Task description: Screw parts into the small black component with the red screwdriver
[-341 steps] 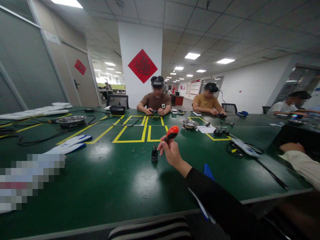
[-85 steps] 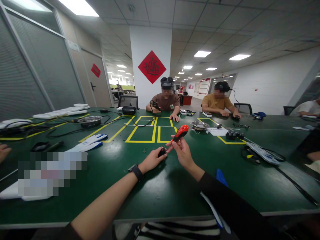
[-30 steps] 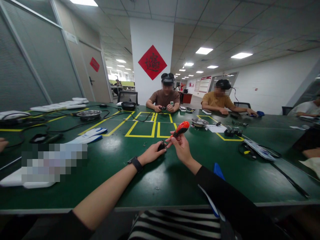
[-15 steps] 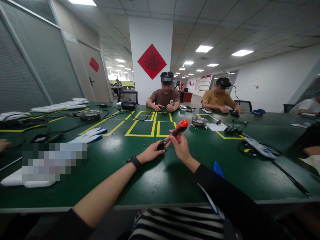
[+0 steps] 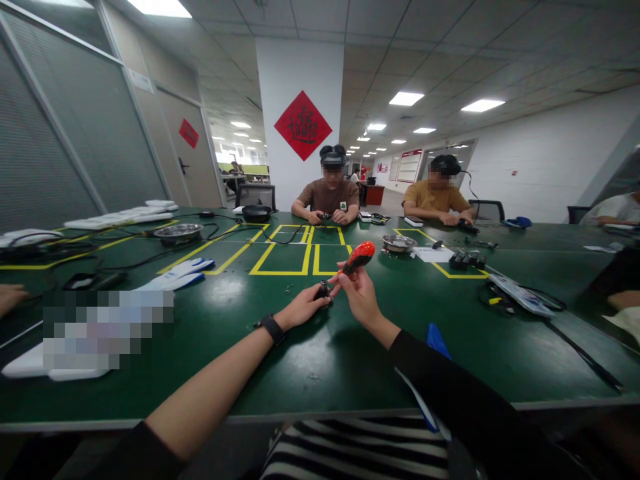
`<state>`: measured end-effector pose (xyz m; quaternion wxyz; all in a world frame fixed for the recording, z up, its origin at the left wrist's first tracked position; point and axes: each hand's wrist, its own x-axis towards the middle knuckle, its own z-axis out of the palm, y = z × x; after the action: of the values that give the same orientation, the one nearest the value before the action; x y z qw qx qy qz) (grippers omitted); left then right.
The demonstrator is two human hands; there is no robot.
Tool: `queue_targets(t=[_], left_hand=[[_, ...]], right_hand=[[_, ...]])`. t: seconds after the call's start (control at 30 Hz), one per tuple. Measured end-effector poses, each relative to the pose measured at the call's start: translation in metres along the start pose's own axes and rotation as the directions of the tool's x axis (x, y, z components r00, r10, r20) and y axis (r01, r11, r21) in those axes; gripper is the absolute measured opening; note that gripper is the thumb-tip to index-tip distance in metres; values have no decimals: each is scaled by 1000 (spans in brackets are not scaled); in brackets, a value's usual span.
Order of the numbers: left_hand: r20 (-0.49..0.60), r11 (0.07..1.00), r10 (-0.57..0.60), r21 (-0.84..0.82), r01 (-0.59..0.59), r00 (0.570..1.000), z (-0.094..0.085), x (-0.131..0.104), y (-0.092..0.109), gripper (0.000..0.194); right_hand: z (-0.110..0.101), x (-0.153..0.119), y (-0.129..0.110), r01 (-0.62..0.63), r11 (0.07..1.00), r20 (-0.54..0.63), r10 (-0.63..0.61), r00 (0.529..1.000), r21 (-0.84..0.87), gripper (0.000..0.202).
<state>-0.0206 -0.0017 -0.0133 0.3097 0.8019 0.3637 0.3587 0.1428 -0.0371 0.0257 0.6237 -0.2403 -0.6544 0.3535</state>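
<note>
My left hand point(image 5: 303, 307) is closed on a small black part point(image 5: 323, 289) just above the green table point(image 5: 235, 373); its kind is too small to make out. In my right hand point(image 5: 361, 297) is a screwdriver with a red and black handle point(image 5: 359, 257), tilted with the handle up and to the right. Its lower end points toward the black part, and the fingers of both hands meet there, so I cannot tell whether the tip touches it. Several tiny metal bits point(image 5: 289, 289) lie left of the hands.
Two metal bowls stand further back, one on the left point(image 5: 179, 232) and one on the right point(image 5: 398, 243). Several black parts point(image 5: 467, 260) sit at the right. A blue-and-white glove point(image 5: 187, 270) and dark cables point(image 5: 150, 255) lie left. Co-workers point(image 5: 327, 190) sit opposite.
The view has shifted very slightly. Both hands keep nearly the same place and hold; the screwdriver handle leans a little lower and to the left.
</note>
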Motion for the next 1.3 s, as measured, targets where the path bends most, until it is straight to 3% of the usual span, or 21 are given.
queue_targets(t=[0.3,0.53,0.73,1.1,1.3], left_hand=[[1,998,-20,-59,20,1000,0,1,-3,25],[-5,997,-32,-64,31,999,0,0,1,26],[-15,1000,-6,-30,5,1000,-1,0,2,25],[-10,1000,10,-13,-11,1000,-2,-1,3,24],[0,1000,4,-1,-4,1000,-1,-2,3,26]], right_hand=[[1,7,-3,-71,982,-12,74,997,174,29],[0,8,-5,-70,991,-16,73,997,117,32],[2,7,-4,-59,992,-100,71,992,112,32],[-5,9,-4,-57,983,-40,65,997,174,30],[-1,9,-2,-42,991,-40,47,998,123,27]])
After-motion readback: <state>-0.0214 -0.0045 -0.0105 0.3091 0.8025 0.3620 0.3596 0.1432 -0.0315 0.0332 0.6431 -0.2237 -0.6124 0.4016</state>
